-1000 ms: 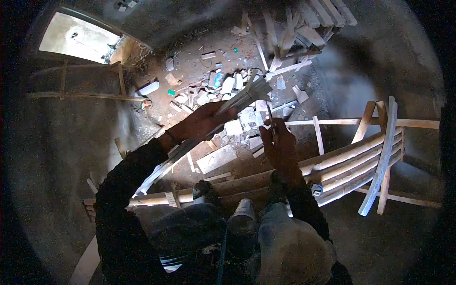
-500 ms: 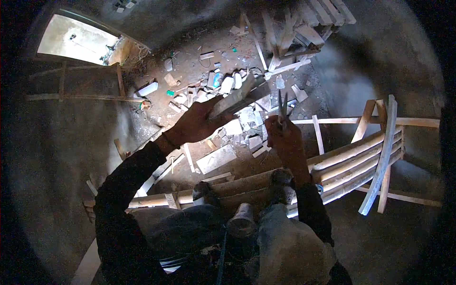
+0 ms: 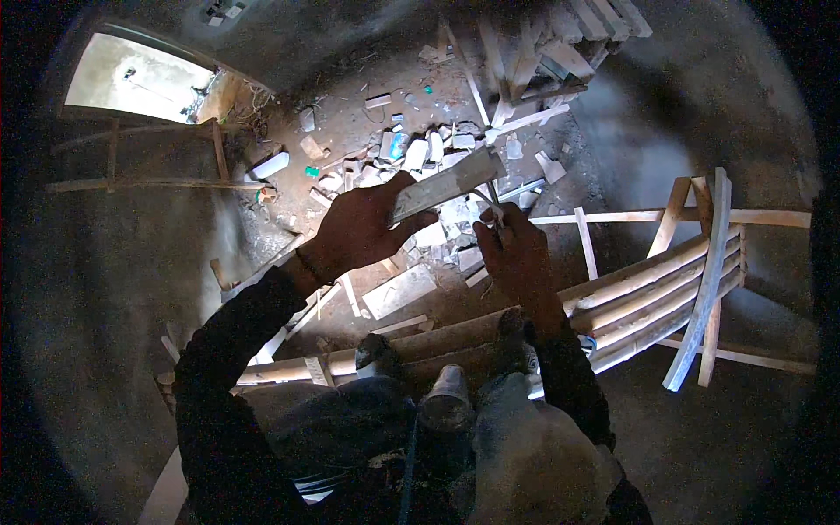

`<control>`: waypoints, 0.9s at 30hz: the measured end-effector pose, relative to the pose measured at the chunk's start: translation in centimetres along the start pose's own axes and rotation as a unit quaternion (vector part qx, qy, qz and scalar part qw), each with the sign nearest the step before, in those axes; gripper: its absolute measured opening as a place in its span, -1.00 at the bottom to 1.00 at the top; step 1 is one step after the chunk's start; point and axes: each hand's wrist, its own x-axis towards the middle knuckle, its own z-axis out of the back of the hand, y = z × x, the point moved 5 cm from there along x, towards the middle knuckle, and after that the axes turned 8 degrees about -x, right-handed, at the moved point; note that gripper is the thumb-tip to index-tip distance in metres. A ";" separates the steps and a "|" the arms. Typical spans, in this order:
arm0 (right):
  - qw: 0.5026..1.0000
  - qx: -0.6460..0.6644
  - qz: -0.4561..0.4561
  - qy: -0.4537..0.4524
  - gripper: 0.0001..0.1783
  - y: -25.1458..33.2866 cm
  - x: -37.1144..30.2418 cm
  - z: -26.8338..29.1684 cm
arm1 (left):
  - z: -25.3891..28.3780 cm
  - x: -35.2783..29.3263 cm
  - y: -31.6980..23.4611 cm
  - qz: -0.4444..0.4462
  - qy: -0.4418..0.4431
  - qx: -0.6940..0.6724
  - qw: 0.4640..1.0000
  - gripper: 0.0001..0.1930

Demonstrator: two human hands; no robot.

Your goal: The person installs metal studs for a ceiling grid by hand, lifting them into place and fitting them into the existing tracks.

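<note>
My left hand (image 3: 367, 223) is wrapped round the near end of a flat, pale grey strip (image 3: 451, 185), its thumb along the lower edge. The strip slants up to the right over the rubble, and I cannot tell its material. In my closed right hand (image 3: 518, 254) is a scissor-like cutting tool (image 3: 492, 194) with slim metal blades. They point up, close by the strip's far end. Whether they touch it is unclear, and the handles are hidden in my fingers.
Beneath my feet runs a platform of round wooden poles (image 3: 652, 297), with a pale plank (image 3: 700, 289) leaning across its right end. Between my legs stands a small bucket-like container (image 3: 448, 398). Broken blocks (image 3: 411, 284) litter the floor below. Timber framing (image 3: 525, 70) rises at the far right.
The strip has turned so its broad face shows, and its far end has swung right and down. My right hand has moved slightly, with the blades now beside the strip.
</note>
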 end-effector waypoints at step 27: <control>0.993 0.059 -0.094 0.033 -0.72 0.2 0.5 -0.3 | 1.0 0.3 0.2 0.004 0.009 0.041 0.999 -0.45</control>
